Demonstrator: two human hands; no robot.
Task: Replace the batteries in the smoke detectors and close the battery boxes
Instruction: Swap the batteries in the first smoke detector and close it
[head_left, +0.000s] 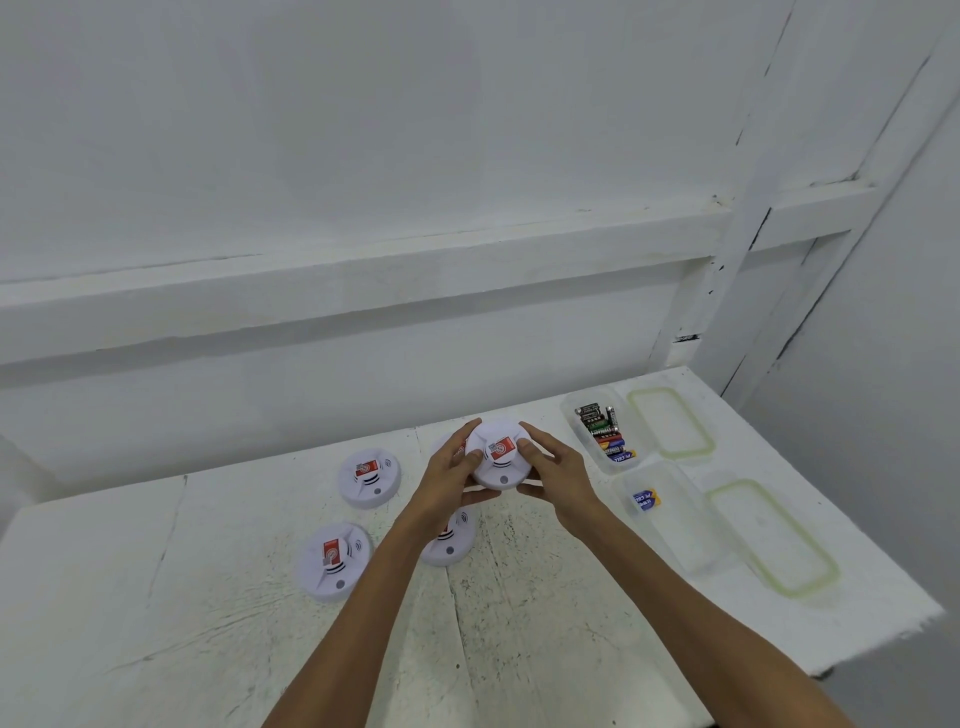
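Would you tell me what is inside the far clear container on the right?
The far clear container holds a batch of mixed batteries, lying side by side; anything beneath them is hidden.

Table (545, 623) is running back to the wall (363, 156) behind it. I am seeing the held detector (501, 457) sitting above mid-table, left hand (447, 478) and right hand (558, 467) gripping its sides. Left of it, the far-left detector (370, 478) is lying behind the near-left detector (333, 561). A fourth detector (452, 543) is lying partly under the left forearm, and a fifth detector (442, 447) is showing behind the left hand. On the right, the far box (626, 415) is holding a batch of batteries (605, 434), with the far lid (670, 422) just right of it. In front, the near box (680, 535) is holding loose batteries (645, 500), the near lid (774, 535) lying beside it on its right.
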